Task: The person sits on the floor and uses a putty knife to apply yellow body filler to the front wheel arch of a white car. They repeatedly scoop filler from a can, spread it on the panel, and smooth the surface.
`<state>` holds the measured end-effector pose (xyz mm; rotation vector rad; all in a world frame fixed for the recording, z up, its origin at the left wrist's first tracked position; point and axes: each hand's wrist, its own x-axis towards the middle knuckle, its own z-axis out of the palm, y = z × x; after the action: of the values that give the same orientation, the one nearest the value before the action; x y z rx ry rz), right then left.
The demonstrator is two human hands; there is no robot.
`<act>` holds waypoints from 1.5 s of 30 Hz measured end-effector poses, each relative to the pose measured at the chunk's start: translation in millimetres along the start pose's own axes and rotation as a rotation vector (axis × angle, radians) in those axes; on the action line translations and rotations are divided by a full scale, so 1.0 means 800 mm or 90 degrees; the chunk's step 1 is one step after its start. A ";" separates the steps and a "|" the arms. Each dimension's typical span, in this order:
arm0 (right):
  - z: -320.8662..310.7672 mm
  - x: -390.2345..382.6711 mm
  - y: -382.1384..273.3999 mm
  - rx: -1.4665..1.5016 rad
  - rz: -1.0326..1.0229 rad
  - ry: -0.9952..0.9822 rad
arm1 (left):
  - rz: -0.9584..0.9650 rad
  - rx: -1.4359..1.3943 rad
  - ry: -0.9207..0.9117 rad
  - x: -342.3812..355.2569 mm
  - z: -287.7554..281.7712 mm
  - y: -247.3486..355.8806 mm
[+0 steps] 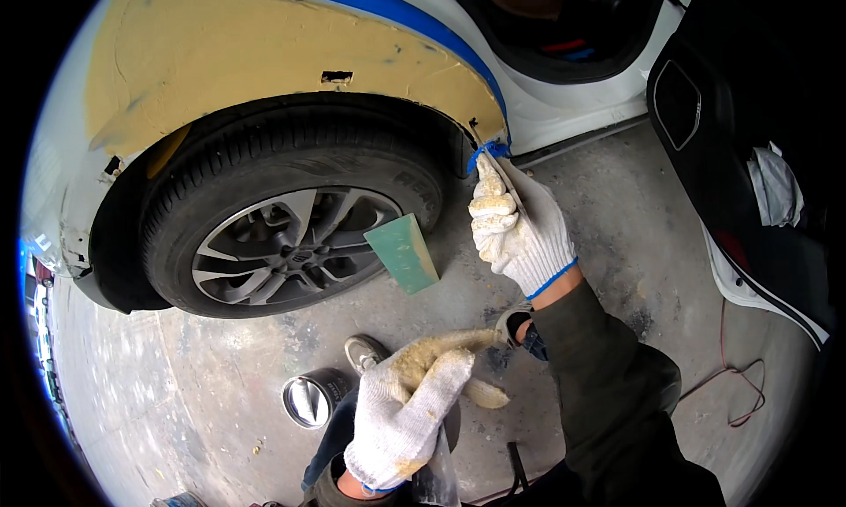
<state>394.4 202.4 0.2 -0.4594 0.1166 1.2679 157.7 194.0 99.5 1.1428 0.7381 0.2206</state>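
Note:
My right hand (515, 229), in a white knit glove, grips a thin, narrow tool (500, 176) at the rear end of the wheel arch, beside crumpled blue tape (489, 154). Tan filler (225, 44) coats the white car's fender. My left hand (414, 406), in a soiled glove, is low in the middle with fingers stretched apart; a translucent sheet or blade (438, 476) shows beneath it, and I cannot tell whether they touch. A green rectangular card (401, 253) is by the wheel (300, 256).
An open car door (714, 84) with a crumpled grey cloth (775, 190) is at the right. A tin (308, 397) stands on the concrete floor (194, 375) near my shoe (361, 353). A red hose or cord (745, 397) lies at the lower right.

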 end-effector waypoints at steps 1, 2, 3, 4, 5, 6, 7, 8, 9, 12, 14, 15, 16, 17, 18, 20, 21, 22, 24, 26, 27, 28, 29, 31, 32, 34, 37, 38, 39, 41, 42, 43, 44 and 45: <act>0.000 -0.001 -0.002 0.008 0.010 -0.019 | -0.002 -0.011 -0.003 0.001 0.000 0.000; 0.000 -0.002 -0.002 -0.044 -0.039 0.029 | -0.005 -0.022 -0.006 0.002 0.000 0.000; 0.008 -0.004 0.000 -0.097 -0.086 0.076 | -0.006 -0.033 -0.005 0.001 -0.001 0.001; 0.014 -0.006 0.002 -0.149 -0.133 0.123 | 0.009 -0.051 0.003 0.001 0.000 -0.001; 0.009 -0.019 -0.005 -0.246 -0.100 0.101 | 0.024 -0.069 0.012 0.001 0.002 -0.005; 0.018 -0.025 -0.003 -0.263 -0.124 0.131 | 0.042 -0.088 0.021 0.002 0.003 -0.007; 0.032 -0.033 -0.001 -0.279 -0.148 0.160 | 0.034 -0.068 0.016 0.001 0.002 -0.005; 0.033 -0.035 0.000 -0.283 -0.170 0.152 | 0.026 -0.048 0.011 0.000 -0.001 -0.001; 0.034 -0.038 0.001 -0.285 -0.193 0.146 | 0.014 -0.027 0.005 -0.001 -0.003 0.000; 0.032 -0.035 -0.002 -0.295 -0.223 0.166 | 0.039 -0.034 0.001 -0.001 -0.003 -0.002; 0.016 -0.031 -0.015 -0.443 -0.270 0.148 | 0.034 -0.056 -0.002 -0.002 -0.006 -0.003; 0.009 -0.028 -0.021 -0.517 -0.293 0.138 | 0.033 -0.068 -0.005 -0.002 -0.007 -0.004; 0.002 -0.025 -0.027 -0.592 -0.355 0.136 | 0.034 -0.062 -0.007 -0.002 -0.008 -0.004; -0.003 -0.022 -0.032 -0.668 -0.418 0.134 | 0.035 -0.056 -0.010 -0.001 -0.008 -0.005; -0.004 -0.018 -0.032 -0.742 -0.478 0.129 | 0.042 -0.047 -0.004 -0.001 -0.007 -0.005; -0.006 -0.021 -0.034 -1.051 -0.661 0.170 | 0.062 -0.023 0.013 0.001 -0.003 -0.006; 0.014 -0.035 -0.031 -1.258 -0.728 0.199 | 0.063 -0.020 0.025 0.000 -0.004 -0.006; 0.027 -0.047 -0.033 -1.475 -0.794 0.233 | 0.065 -0.018 0.027 0.001 -0.003 -0.006; 0.036 -0.051 -0.041 -1.556 -0.877 0.126 | 0.052 -0.028 0.017 0.000 -0.004 -0.002; 0.047 -0.055 -0.046 -1.634 -0.911 0.038 | 0.053 -0.027 0.008 0.000 -0.005 -0.001; 0.050 -0.056 -0.050 -1.665 -0.916 0.016 | 0.050 -0.030 -0.001 0.000 -0.006 -0.002; 0.052 -0.056 -0.053 -1.694 -0.920 -0.006 | 0.046 -0.032 -0.011 0.001 -0.008 -0.003; 0.055 -0.056 -0.056 -1.723 -0.925 -0.028 | 0.035 -0.040 -0.024 0.001 -0.011 -0.004; 0.060 -0.054 -0.058 -1.752 -0.932 -0.062 | 0.027 -0.059 -0.034 0.000 -0.013 -0.007; 0.063 -0.054 -0.058 -1.766 -0.935 -0.078 | 0.031 -0.073 -0.034 0.000 -0.012 -0.010; 0.069 -0.055 -0.056 -1.761 -0.917 -0.077 | 0.039 -0.080 -0.036 0.000 -0.013 -0.013; 0.072 -0.054 -0.052 -1.696 -0.836 -0.040 | 0.052 -0.070 -0.038 0.000 -0.015 -0.013; 0.072 -0.053 -0.051 -1.664 -0.801 -0.023 | 0.055 -0.070 -0.036 0.001 -0.015 -0.013; 0.070 -0.052 -0.049 -1.617 -0.784 0.010 | 0.059 -0.069 -0.035 0.000 -0.015 -0.013; 0.060 -0.048 -0.045 -1.522 -0.750 0.071 | 0.056 -0.078 -0.033 -0.001 -0.013 -0.013; 0.055 -0.046 -0.043 -1.505 -0.747 0.089 | 0.054 -0.080 -0.031 -0.001 -0.013 -0.013; 0.052 -0.044 -0.040 -1.487 -0.745 0.106 | 0.049 -0.081 -0.030 -0.002 -0.013 -0.014; 0.050 -0.042 -0.038 -1.469 -0.742 0.123 | 0.045 -0.082 -0.027 -0.002 -0.014 -0.015; 0.049 -0.040 -0.037 -1.461 -0.745 0.136 | 0.038 -0.083 -0.027 -0.002 -0.015 -0.016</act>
<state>405.6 182.7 54.4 -2.1250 -1.3814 -0.3978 146.4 196.7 86.6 1.0430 0.6435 0.2908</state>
